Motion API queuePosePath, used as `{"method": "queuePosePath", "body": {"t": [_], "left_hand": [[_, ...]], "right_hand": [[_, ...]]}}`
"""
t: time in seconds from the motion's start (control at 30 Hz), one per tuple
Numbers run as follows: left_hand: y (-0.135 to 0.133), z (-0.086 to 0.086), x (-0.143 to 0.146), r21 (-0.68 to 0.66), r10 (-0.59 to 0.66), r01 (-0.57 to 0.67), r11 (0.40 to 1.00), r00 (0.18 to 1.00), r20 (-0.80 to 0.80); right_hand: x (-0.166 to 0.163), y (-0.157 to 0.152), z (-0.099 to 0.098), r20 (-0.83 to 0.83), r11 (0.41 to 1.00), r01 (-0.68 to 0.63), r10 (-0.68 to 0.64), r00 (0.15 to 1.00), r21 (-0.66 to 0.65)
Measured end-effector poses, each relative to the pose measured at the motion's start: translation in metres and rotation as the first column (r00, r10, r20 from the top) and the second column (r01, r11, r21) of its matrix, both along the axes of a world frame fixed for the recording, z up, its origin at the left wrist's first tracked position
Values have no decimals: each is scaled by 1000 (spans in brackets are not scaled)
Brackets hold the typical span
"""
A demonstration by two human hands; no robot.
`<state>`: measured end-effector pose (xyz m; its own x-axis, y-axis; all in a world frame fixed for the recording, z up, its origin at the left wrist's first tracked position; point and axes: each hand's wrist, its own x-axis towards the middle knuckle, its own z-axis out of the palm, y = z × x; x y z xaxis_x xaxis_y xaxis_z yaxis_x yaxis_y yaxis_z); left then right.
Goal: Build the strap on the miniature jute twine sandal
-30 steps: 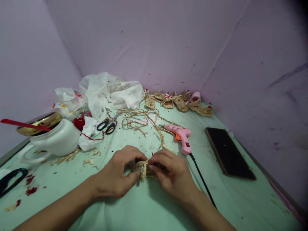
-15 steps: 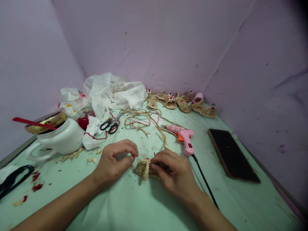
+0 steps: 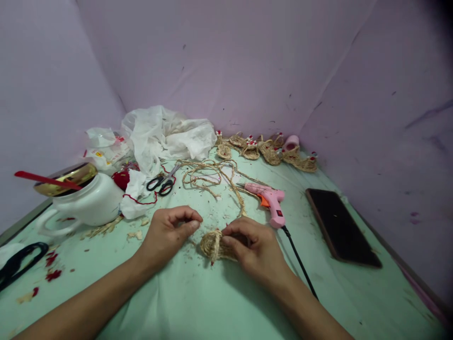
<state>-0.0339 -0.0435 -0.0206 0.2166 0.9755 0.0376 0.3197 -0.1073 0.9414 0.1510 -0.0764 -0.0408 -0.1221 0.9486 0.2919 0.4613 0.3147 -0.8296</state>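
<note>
A small woven-straw slipper (image 3: 212, 245) with a braided strap across it sits low over the table in front of me. My right hand (image 3: 253, 243) grips it from the right, thumb and fingers closed on its side; part of the sole is hidden behind them. A bit of red shows at the lower end of the strap. To the slipper's left and apart from it, my left hand (image 3: 173, 231) has thumb and forefinger brought together in a pinch. Whatever lies between those fingertips, if anything, is too small to make out.
A pink glue gun (image 3: 271, 200) lies beyond my right hand, beside a phone (image 3: 341, 226). Straw braid (image 3: 208, 172), scissors (image 3: 164, 182) and a white teapot-like pot (image 3: 92, 200) lie further back. Several beaded straw slippers (image 3: 271, 153) line the wall near a plastic bag (image 3: 170, 134).
My left thumb and forefinger have drawn closer together. My right hand has turned the slipper slightly, and red now shows at the strap's lower end.
</note>
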Motion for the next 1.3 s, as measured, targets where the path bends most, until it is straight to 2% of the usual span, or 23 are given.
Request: {"method": "queuePosePath", "body": {"t": [0.13,0.23,0.33,0.37,0.43,0.5,0.53,0.7,0.83,0.93,1.07,1.13,1.2,1.3], "left_hand": [[2,-6,2,-70,17,-17,997,1000,-1],[1,-6,3,-52,-10,4,999,994,-109],[-1,-3,2,108,-17,45,993,970,-243],[-2,-1,2,192,-46,102,976,960,-275],[-6,3,2,321,-169,292,901,917,-360],[-9,4,3,345,-271,454,822,844,-464],[-11,4,4,330,-292,496,803,811,-507],[-12,-2,8,285,-270,511,811,759,-593],[-9,-6,8,290,-267,523,801,747,-609],[-9,-4,6,282,-263,519,807,744,-615],[-9,4,1,226,-359,554,801,747,-559],[-8,7,0,195,-366,511,837,788,-495],[-7,6,1,201,-293,415,887,844,-450],[-6,0,6,255,-201,342,904,869,-453]], "right_hand": [[0,8,-3,-176,969,37,-82,981,-245],[0,11,-3,-257,930,20,-122,959,-366],[-1,11,-3,-263,922,17,-128,956,-387],[-1,10,-3,-263,921,17,-129,956,-390],[-1,10,-2,-266,921,14,-127,956,-390],[-1,11,-3,-260,925,13,-120,958,-379],[-1,11,-4,-250,928,14,-115,961,-372],[0,12,-8,-149,957,38,-83,985,-286],[7,6,-3,82,994,-12,21,996,-113],[11,-2,5,263,991,-127,136,955,-49],[12,-7,12,398,989,-147,138,907,-7],[12,-6,13,416,987,-154,124,901,39],[11,-4,14,457,982,-158,93,885,106],[9,-1,16,524,978,-144,44,851,152]]}}
